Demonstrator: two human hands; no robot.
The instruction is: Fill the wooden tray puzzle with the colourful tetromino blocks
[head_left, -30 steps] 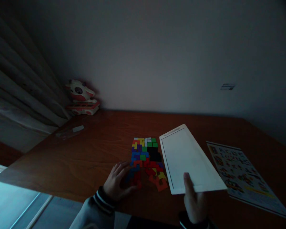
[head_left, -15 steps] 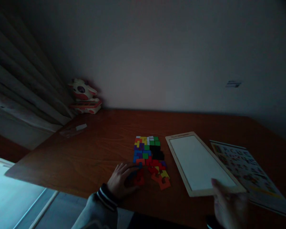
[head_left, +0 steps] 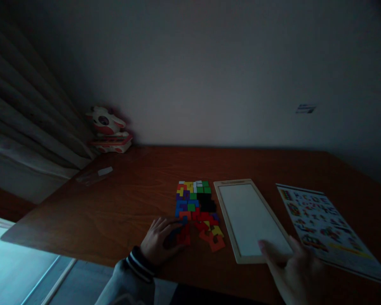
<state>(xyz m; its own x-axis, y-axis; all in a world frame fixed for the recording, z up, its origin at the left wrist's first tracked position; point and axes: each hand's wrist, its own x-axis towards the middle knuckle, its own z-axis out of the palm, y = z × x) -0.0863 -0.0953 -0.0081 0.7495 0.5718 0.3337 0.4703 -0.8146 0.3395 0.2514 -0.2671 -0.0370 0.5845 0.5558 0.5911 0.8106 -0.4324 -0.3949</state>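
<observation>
Colourful wooden block-puzzle pieces point(head_left: 190, 205) lie on the table, packed in a rough block at the far end and looser near me. My left hand point(head_left: 160, 240) rests at their near left side, open with fingers lightly bent, touching the blue and red pieces; its palm hides some of them. To the right is a shallow wooden puzzle tray point(head_left: 252, 216) with a pale floor and no pieces in it. My right hand point(head_left: 294, 267) grips its near right corner, thumb over the floor and fingers along the outer edge, a little blurred.
A printed pattern sheet point(head_left: 327, 228) lies right of the tray. At the back left stands a cow-shaped toy point(head_left: 109, 129), with a clear plastic bag point(head_left: 93, 176) nearer me. The brown table point(head_left: 130, 186) meets a wall behind; a curtain point(head_left: 28, 106) hangs left.
My right hand has shifted the tray left, closer to the pieces and away from the sheet, and its near end looks lower. The left hand has stayed by the pieces.
</observation>
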